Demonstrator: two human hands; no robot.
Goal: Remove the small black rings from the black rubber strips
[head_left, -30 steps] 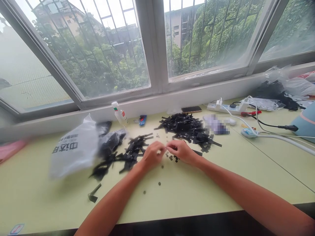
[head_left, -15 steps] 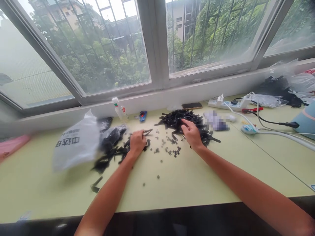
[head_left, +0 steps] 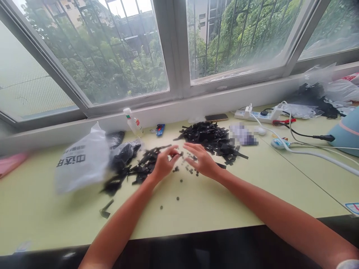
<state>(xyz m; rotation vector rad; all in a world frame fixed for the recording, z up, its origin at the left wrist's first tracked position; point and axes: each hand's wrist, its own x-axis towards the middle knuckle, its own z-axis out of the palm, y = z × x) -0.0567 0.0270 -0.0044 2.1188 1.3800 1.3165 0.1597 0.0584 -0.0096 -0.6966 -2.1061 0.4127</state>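
Both hands meet over the middle of the pale green table (head_left: 196, 213): the left hand (head_left: 162, 164) has its thumb and forefinger pinched together, apparently on a small dark piece (too small and blurred to name with certainty), while the right hand (head_left: 200, 160) lies flat with its fingers spread and loose, gripping nothing, its tips resting among the small dark round pieces (head_left: 190, 171) scattered between the two hands. These pieces look tiny, light and hard, so they would likely skid or roll under a careless touch; a fingertip pinch from above, one at a time, seems the sensible hold. Just left of the left hand lies a smaller heap of black strips (head_left: 140, 170), and beyond the right hand a larger pile of black strips (head_left: 213, 140); the strips look thin, limp and very light, easily picked up by an end and easily swept aside by a wrist. A few round pieces sit apart, nearer the table's front edge, where they could be knocked off. Open room lies toward the person and to the right; the white plastic bag (head_left: 81, 160) closes off the left, and the cables (head_left: 308, 151) and power strip (head_left: 258, 116) crowd the far right.
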